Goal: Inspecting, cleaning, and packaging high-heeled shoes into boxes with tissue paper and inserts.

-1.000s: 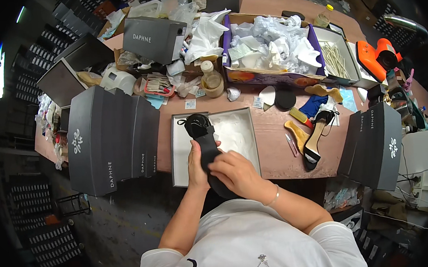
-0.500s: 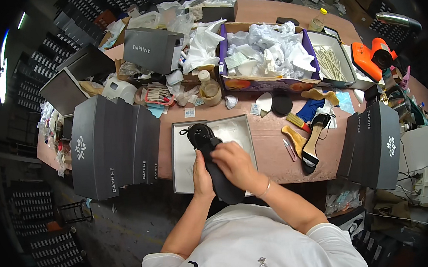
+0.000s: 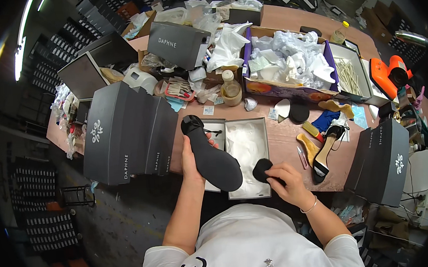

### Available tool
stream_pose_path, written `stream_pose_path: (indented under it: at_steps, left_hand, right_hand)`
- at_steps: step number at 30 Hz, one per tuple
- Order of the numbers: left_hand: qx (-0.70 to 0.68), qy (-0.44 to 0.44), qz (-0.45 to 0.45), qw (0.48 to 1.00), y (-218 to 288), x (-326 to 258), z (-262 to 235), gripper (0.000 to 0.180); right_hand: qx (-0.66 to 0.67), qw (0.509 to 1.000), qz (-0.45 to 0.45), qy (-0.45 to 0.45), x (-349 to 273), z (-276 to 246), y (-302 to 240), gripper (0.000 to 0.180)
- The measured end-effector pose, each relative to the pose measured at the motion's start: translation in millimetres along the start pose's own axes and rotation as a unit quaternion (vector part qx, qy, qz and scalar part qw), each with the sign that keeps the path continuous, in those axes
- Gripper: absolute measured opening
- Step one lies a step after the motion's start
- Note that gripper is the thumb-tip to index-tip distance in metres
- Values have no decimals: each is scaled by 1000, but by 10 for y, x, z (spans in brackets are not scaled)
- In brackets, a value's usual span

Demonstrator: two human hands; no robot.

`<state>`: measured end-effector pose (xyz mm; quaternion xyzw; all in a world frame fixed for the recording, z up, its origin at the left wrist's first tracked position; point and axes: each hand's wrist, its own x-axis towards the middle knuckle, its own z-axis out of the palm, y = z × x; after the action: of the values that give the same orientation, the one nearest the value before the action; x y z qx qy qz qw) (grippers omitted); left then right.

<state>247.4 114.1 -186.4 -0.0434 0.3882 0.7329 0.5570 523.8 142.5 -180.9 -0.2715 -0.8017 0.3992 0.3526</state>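
Note:
My left hand [image 3: 190,161] is closed around a black sandal [image 3: 217,164], with the dark sole facing up and the heel end pointing away from me. Between the thumb and fingers of my right hand [image 3: 289,180] is a rounded black pad [image 3: 262,171], apart from the sandal. Both are over a white-lined shoebox [image 3: 266,142], where white tissue paper [image 3: 242,141] lies. A second black sandal [image 3: 328,156] rests on its side to the right, beside a tan pad [image 3: 308,147] and a yellow-backed brush [image 3: 313,131].
Dark shoeboxes stand at left [image 3: 107,136] and right [image 3: 382,164]. Farther back are a purple carton [image 3: 290,91] of crumpled paper, a bottle [image 3: 231,90], a box of white sticks [image 3: 347,74] and an orange device [image 3: 386,77]. A round black pad [image 3: 299,113] lies right of the box.
My right hand has moved off the sandal to the right, with the black pad in it. My left hand has turned the sandal so its sole shows more fully. The view has shifted.

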Motion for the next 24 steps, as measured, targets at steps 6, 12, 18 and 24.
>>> stream_pose_path:
  at_steps: [6, 12, 18, 24]
  left_hand:
    - [67, -51, 21, 996, 9, -167, 223, 57]
    - [132, -97, 35, 986, -167, -172, 190, 66]
    - [230, -181, 87, 952, -241, -315, 85, 62]
    - [265, -184, 60, 945, -349, -411, -177, 55]
  right_hand:
    - [-10, 994, -68, 80, 209, 132, -185, 27]
    - [-59, 992, -114, 3, 379, 469, -313, 36]
    - [-57, 982, -167, 65, 492, 415, -309, 43]
    - [-144, 971, -187, -43, 573, 369, 180, 42]
